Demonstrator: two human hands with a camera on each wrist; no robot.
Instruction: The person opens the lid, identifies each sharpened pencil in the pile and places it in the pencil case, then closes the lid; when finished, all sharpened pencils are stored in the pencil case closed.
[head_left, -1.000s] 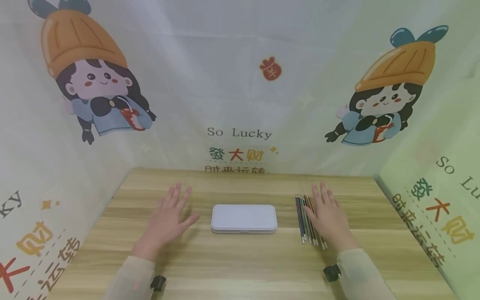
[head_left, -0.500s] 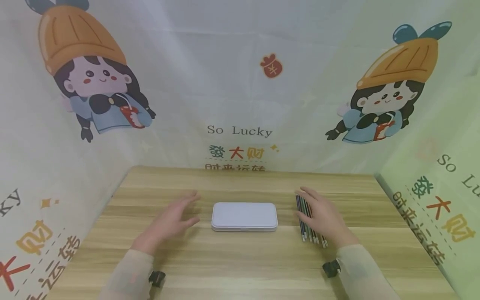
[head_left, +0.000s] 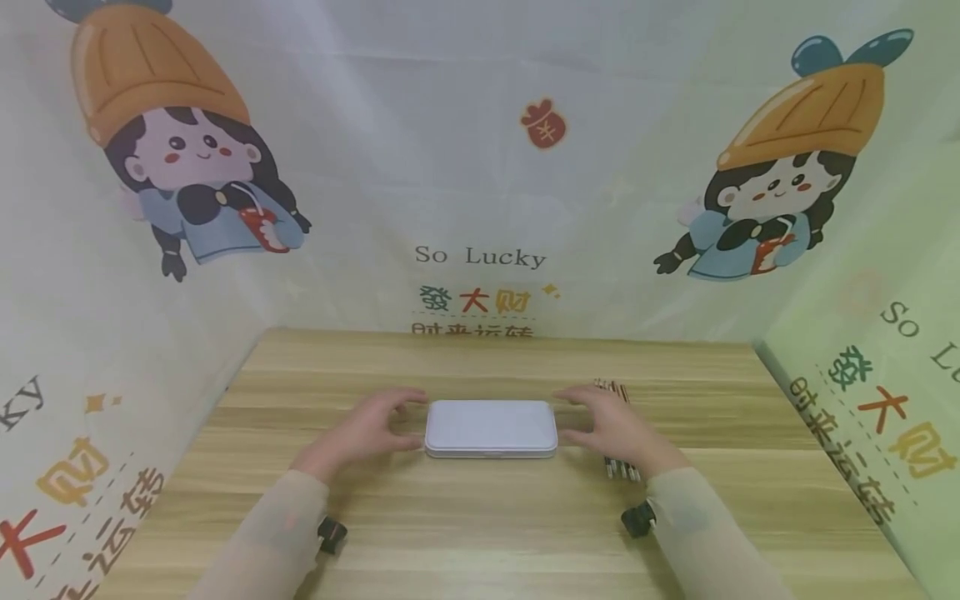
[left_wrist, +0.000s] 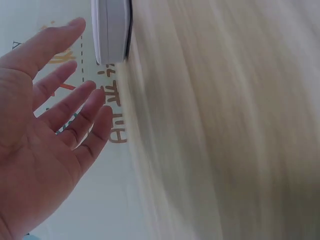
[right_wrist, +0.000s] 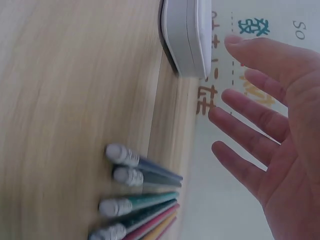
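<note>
A white pencil case [head_left: 491,427] with rounded corners lies closed in the middle of the wooden table. My left hand [head_left: 372,427] is at its left end, thumb and fingers spread apart. At the opposite end is my right hand [head_left: 606,423], spread the same way, its fingertips close to the edge. In the left wrist view the left hand [left_wrist: 55,120] shows a gap between its fingers and the case [left_wrist: 112,32]. The right wrist view likewise has the right hand [right_wrist: 280,115] apart from the case [right_wrist: 186,37].
Several pencils [right_wrist: 145,205] with white eraser ends lie side by side under my right hand, partly hidden by it in the head view. A printed cloth [head_left: 480,167] hangs behind the table [head_left: 480,525] and along both sides.
Both hands have moved inward towards the two ends of the pencil case, the right one passing over the pencils. The case and pencils have stayed in place.
</note>
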